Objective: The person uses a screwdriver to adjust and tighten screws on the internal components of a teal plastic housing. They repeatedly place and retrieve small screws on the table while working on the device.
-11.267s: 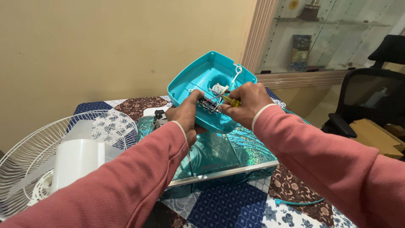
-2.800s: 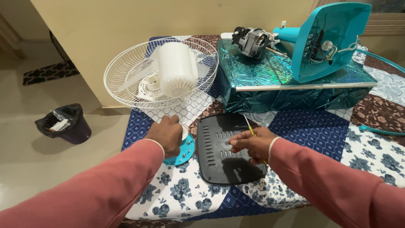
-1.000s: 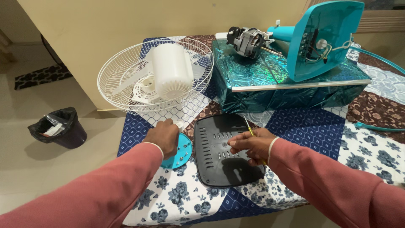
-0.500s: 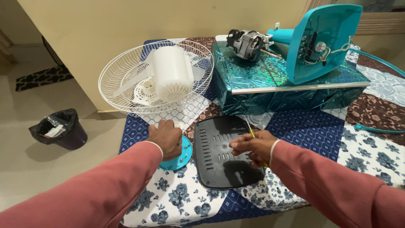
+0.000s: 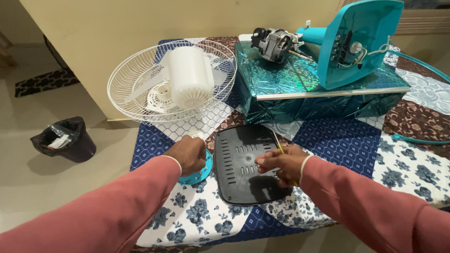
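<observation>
Black vented cover (image 5: 246,164) — right hand (image 5: 281,164) pinches screwdriver (image 5: 280,147); left hand (image 5: 187,153) clasps teal disc (image 5: 199,172).

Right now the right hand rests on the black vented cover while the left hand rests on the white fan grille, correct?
Not quite. In the head view the left hand rests on a small teal round part, not the white fan grille. The right hand does rest on the black vented cover.
</observation>
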